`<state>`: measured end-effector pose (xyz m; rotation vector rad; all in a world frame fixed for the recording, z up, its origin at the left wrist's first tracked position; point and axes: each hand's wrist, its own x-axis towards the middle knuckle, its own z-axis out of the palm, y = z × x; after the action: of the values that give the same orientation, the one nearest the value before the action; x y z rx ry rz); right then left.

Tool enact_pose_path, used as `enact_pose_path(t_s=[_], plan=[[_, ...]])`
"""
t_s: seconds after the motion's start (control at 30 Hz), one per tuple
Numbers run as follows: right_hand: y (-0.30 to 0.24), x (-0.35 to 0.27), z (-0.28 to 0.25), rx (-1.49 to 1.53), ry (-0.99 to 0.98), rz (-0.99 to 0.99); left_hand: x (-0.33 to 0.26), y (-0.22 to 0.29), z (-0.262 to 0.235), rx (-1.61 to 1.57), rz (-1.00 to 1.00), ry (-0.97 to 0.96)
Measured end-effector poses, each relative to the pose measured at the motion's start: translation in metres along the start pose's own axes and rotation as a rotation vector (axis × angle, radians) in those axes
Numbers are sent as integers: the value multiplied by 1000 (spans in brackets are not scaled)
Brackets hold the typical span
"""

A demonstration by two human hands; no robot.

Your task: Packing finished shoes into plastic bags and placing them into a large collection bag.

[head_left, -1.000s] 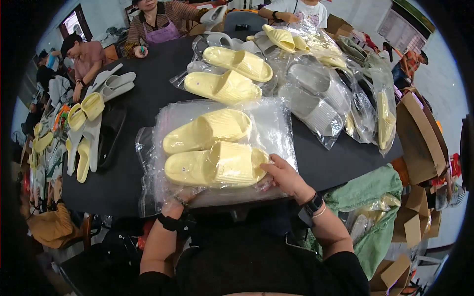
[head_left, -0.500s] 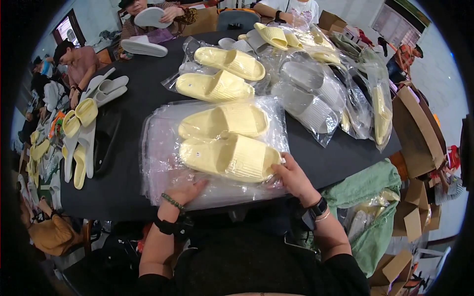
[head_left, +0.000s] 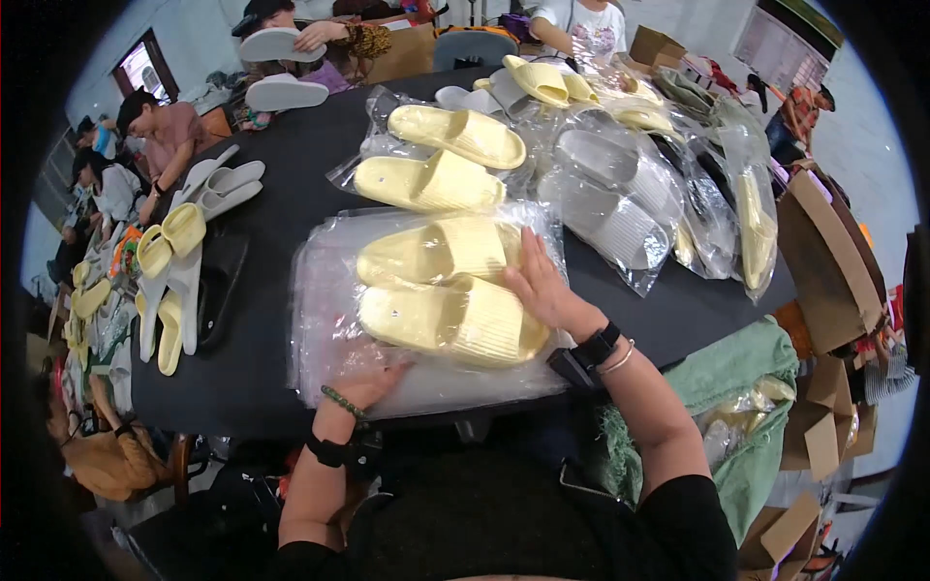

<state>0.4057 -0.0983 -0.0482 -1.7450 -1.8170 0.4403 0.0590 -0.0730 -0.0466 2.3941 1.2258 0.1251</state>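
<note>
A pair of pale yellow slippers (head_left: 402, 315) lies side by side in a clear plastic bag, on a stack of clear bags (head_left: 325, 290) at the table's near edge. My right hand (head_left: 544, 286) rests flat on the bagged slippers at their right, fingers stretched and apart. At the stack's front left, my left hand (head_left: 363, 381) has its thumb spread to the right, its other fingers partly covered by clear film. Just beyond lies another bagged yellow pair (head_left: 426, 179).
Bagged grey slippers (head_left: 620, 228) and more bagged yellow ones (head_left: 756, 223) lie at the right. Loose white and yellow slippers (head_left: 184, 232) line the left, beside a black slipper (head_left: 223, 281). A green sack (head_left: 751, 387) and cardboard boxes (head_left: 823, 261) stand right. Across the table, a person holds white slippers (head_left: 286, 94).
My right hand has let go of the bag's lower right corner and moved up onto the slippers. My left hand stays near the front edge. The view has shifted slightly.
</note>
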Motion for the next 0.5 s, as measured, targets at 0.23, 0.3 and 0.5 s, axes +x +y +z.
enact_pose_path(t_s=[0.23,0.3,0.5], plan=[[12,-3,16,-97,-6,8,-54,-21,-110,-6,-161,295],[7,-2,15,-92,-18,4,-55,-28,-126,-205,-185,727],[7,-2,14,-107,2,8,-24,-43,-138,-1533,-349,211]])
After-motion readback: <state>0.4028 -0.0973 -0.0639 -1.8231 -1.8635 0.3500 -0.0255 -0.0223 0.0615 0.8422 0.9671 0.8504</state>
